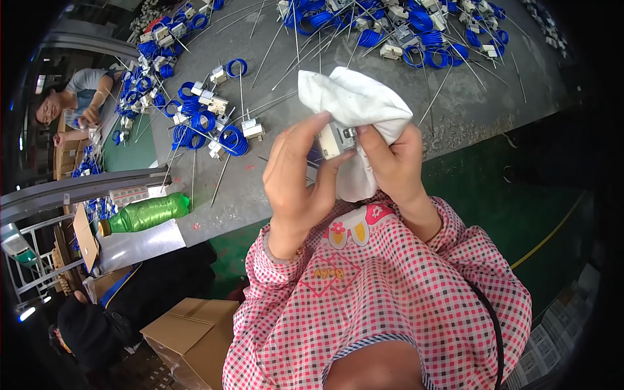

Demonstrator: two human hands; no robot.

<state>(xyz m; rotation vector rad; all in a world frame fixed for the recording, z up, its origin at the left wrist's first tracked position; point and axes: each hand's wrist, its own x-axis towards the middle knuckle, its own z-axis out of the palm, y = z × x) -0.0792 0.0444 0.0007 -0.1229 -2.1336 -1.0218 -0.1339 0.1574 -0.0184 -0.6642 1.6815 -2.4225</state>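
Between my two hands, in front of my chest, is a small capillary thermostat (333, 141) with a white body and a metal face. My left hand (292, 175) grips its left side, thumb below and fingers above. A white cloth (354, 96) is bunched in my right hand (395, 161), and the right thumb presses at the thermostat's metal stem. The cloth rises behind the part and hangs down below it. A bit of blue shows by my left fingers; the rest of the coil is hidden. Nearest on the grey table (273, 55) lies a group of similar thermostats (205, 117) with blue coils and thin metal rods.
More thermostats (422, 32) are heaped along the far side, their rods sticking out. A green bottle (149, 213) lies at the table's left edge. Below stands a cardboard box (192, 331). Two other people are at the left, one seated across (88, 91), one in dark clothes (91, 325).
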